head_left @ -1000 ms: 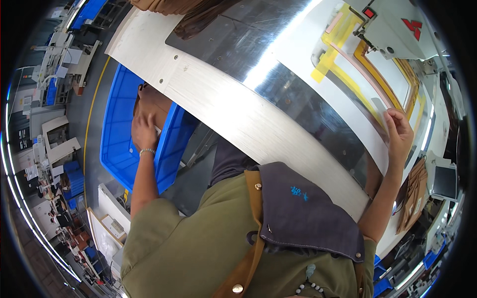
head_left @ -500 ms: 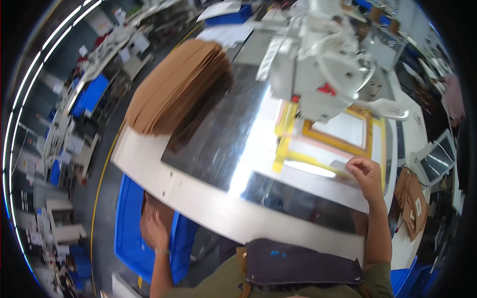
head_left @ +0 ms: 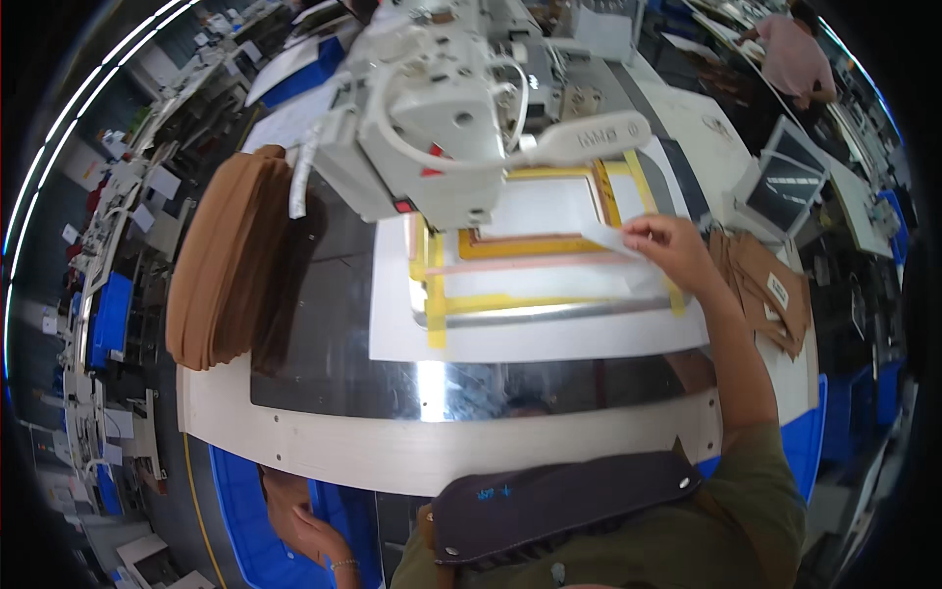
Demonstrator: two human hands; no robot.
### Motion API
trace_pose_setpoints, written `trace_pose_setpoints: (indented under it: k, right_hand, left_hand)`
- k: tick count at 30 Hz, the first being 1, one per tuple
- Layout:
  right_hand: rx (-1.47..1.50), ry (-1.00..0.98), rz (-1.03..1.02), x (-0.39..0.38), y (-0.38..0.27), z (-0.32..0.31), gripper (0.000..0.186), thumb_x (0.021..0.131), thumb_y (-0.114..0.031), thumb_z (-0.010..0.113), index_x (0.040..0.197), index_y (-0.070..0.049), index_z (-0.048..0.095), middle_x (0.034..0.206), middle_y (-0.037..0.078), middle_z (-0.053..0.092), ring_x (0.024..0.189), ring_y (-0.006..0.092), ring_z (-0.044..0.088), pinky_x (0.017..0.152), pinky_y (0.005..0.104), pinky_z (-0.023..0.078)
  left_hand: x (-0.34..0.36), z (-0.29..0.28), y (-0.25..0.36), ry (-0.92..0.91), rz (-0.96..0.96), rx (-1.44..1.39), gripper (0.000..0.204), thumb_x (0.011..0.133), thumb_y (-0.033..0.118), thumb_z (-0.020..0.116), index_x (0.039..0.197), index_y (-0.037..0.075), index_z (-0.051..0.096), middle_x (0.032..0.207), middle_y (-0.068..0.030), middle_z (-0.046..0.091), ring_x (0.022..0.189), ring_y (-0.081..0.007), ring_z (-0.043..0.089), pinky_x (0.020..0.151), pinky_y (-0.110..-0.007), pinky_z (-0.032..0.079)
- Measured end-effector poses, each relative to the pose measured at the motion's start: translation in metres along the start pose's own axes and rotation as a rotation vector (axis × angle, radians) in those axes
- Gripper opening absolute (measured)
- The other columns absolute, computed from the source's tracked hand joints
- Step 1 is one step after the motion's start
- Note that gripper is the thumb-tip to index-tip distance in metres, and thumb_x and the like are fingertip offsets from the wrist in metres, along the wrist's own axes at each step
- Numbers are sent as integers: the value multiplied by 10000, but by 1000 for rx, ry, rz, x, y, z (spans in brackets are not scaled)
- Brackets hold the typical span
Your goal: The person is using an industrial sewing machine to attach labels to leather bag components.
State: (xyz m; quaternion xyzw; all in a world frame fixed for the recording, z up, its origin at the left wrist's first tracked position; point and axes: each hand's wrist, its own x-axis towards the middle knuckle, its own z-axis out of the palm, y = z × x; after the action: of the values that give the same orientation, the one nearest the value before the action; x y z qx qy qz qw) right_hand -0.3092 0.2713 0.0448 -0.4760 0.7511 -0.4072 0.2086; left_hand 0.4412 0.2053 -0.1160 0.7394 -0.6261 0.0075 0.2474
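Observation:
My right hand (head_left: 669, 253) is closed in a pinch on a thin white slip (head_left: 610, 239), held over a template. Paper or plastic, I cannot tell which. The template has a yellow inner frame (head_left: 510, 249) and yellow tape strips (head_left: 438, 319), and lies on a white sheet (head_left: 397, 339) beneath the sewing machine head (head_left: 422, 128). Low on the left, my left hand (head_left: 322, 540) rests with fingers stretched out against a brown fabric piece (head_left: 283, 501) in a blue bin (head_left: 235, 506). Its fingertips are partly hard to make out.
A thick stack of brown pieces (head_left: 221, 265) stands on the left of the table (head_left: 334, 456). More brown pieces (head_left: 770, 290) lie at the right, near a screen (head_left: 785, 182). A person in pink (head_left: 797, 59) works far right. A blue bin (head_left: 805, 432) is below the right edge.
My view has turned to the right. My right hand has lifted the white slip and moved it toward the inner frame. My left hand stays by the brown piece in the bin.

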Motion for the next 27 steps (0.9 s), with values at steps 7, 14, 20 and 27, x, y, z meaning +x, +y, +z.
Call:
trace_pose_setpoints:
  k: [7,14,20,27]
  right_hand:
    - [-258,92,-239,65,8,-15,244,999,-229,742,1105,-23,815,947,66,780,866,118,668,801,286,525]
    - [-104,-302,-154,117,-13,83,215,928,-203,782,1065,-45,828,952,75,813,901,151,743,808,299,567]
    - [-28,-396,-38,122,-23,103,172,898,-142,800,1025,-28,799,846,33,759,762,113,690,715,286,539]
    - [-65,-339,-63,127,-25,118,196,849,-194,857,989,-66,808,870,39,780,802,143,726,752,311,565]
  left_hand:
    - [120,-40,193,336,639,-485,356,1166,185,429,1182,-83,662,1196,-184,684,1126,-322,658,1038,-447,512]
    - [105,49,374,-470,1234,-270,429,1056,246,635,1439,54,656,1610,-180,518,1562,-410,373,1266,-523,306]
    - [104,76,437,-500,1407,-228,569,1013,389,694,1477,66,624,1680,-247,385,1603,-440,267,1294,-527,233]
    - [111,102,452,-596,1404,-246,669,996,425,707,1526,42,561,1681,-288,365,1595,-467,273,1293,-549,234]
